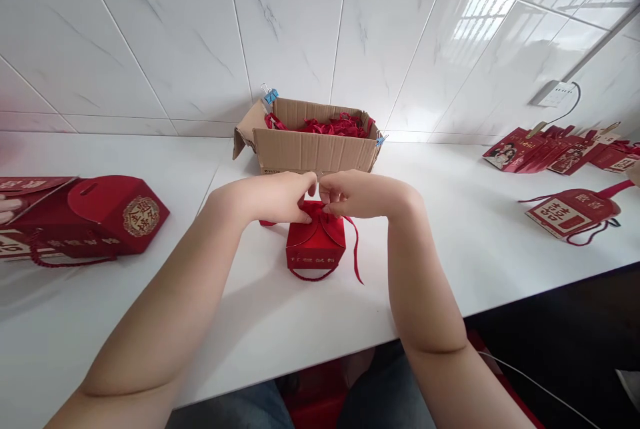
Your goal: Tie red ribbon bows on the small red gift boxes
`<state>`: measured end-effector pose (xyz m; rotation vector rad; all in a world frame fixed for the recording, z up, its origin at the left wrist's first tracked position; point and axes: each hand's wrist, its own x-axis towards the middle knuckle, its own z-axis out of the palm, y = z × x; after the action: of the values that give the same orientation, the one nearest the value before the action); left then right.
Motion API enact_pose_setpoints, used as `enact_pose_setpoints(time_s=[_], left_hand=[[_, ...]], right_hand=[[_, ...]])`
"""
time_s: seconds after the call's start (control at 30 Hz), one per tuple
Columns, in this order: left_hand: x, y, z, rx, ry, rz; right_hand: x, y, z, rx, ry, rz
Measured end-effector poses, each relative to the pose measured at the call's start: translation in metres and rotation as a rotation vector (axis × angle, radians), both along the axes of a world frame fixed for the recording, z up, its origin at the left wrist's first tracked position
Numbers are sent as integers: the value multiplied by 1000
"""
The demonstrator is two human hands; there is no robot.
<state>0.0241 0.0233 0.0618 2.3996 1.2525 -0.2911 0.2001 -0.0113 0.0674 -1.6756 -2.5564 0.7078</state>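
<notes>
Left hand [286,194]: curled narrow on red gift box [316,247];
Right hand [351,193]: likewise, by red ribbon [357,252];
Grip on ribbon: hidden, unclear

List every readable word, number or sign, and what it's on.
"囍", apparently: front box at right.
Too small or blurred: its other lettering; gold medallion and side lettering, left red box; middle red box lettering; carton print; rear boxes at right; left-edge labels.

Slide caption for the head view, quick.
Left hand and right hand at top of red box, ribbon alongside, carton behind.
</notes>
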Motion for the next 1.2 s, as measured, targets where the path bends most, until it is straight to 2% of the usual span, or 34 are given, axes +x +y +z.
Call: enact_pose_setpoints(time_s=[0.23, 0.47, 0.6, 0.8, 1.2], left_hand=[[1, -1, 1, -82, 12, -23], [-2, 1, 2, -78, 37, -44], [-4, 2, 1, -77, 47, -23], [-7, 4, 2, -39, 50, -3], [-18, 1, 15, -54, 71, 10]], right_hand=[[0, -1, 2, -20, 91, -16], [-3, -3, 3, -16, 90, -18], [3, -3, 5, -58, 99, -57], [16, -1, 5, -20, 80, -60], [29, 1, 6, -158, 118, -14]])
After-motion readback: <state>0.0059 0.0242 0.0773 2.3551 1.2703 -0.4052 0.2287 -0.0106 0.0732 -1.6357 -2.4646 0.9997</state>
